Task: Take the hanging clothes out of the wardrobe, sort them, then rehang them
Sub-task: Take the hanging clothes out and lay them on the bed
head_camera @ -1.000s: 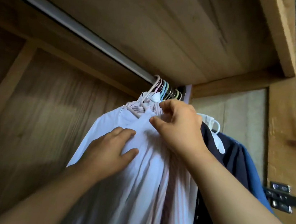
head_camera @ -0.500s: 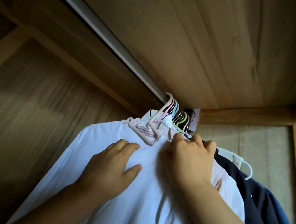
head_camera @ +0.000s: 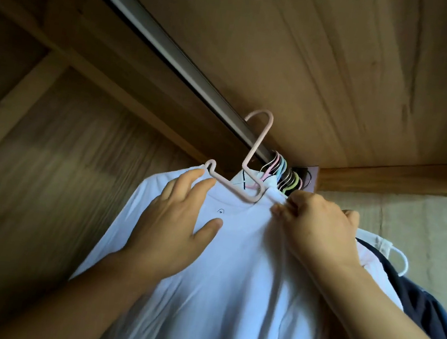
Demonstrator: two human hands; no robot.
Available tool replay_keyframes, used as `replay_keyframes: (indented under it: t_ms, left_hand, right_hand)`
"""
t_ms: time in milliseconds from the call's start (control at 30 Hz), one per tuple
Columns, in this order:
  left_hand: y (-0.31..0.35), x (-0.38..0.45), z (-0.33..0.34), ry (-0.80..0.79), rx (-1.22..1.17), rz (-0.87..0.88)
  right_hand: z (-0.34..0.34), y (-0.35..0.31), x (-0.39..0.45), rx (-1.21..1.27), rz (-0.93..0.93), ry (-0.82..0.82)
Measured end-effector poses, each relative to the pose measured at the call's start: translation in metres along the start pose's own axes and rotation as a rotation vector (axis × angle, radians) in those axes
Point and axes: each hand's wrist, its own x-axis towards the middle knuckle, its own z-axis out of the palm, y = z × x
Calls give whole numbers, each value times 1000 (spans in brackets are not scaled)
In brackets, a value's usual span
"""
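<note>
While steadying the white cotton T-shirt [head_camera: 220, 268] with spread left hand [head_camera: 177, 228], pinching its shoulder with right hand [head_camera: 319, 233], lifting the pink plastic hanger [head_camera: 249, 155] above both.

Two hands [head_camera: 174, 231] [head_camera: 319, 230], one white shirt [head_camera: 228, 298], one rail [head_camera: 154, 35].

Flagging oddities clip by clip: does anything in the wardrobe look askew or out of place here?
Yes. The pink hanger carrying the white T-shirt sits tilted, its shoulder end poking out of the collar, apart from the other hooks bunched at the rail's far end. The left hand rests on the shirt; the right hand pinches its fabric.
</note>
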Motion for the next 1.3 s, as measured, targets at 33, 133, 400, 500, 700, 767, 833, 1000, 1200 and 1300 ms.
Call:
replay_keyframes:
  t_ms: [33,133,400,500,700,767,833,1000,1200,1300]
  left_hand:
    - [0,3,-2,-6,-5,-2]
    - [1,9,-11,-41,8,-21]
    - [11,4,-24,-145,60,-77]
    - [16,7,-27,-119,29,-59]
    - [33,-3,-34,-117,34,-100]
    - [42,-11,-29,-182,61,-119]
    - [53,-22,-25,-202,71,-100]
    - [96,-57,-23,-155,-35,69]
    - [183,-127,-20,-292,-145,73]
    - [226,-163,-19,-380,-244,10]
  right_hand:
    - [-1,0,1,7,14,-2]
    - [-9,2,-2,1,40,23]
    - [-43,-6,-21,-112,-48,72]
    - [-61,-14,-17,-221,-113,65]
    - [-105,1,-58,-140,-151,-24]
    - [-115,19,-81,-44,-130,-70]
    - [-121,38,-103,37,-111,-102]
    - [-150,102,-171,201,-11,-209]
    - [-222,156,-260,169,40,-418]
    - [-266,165,-297,124,86,-498]
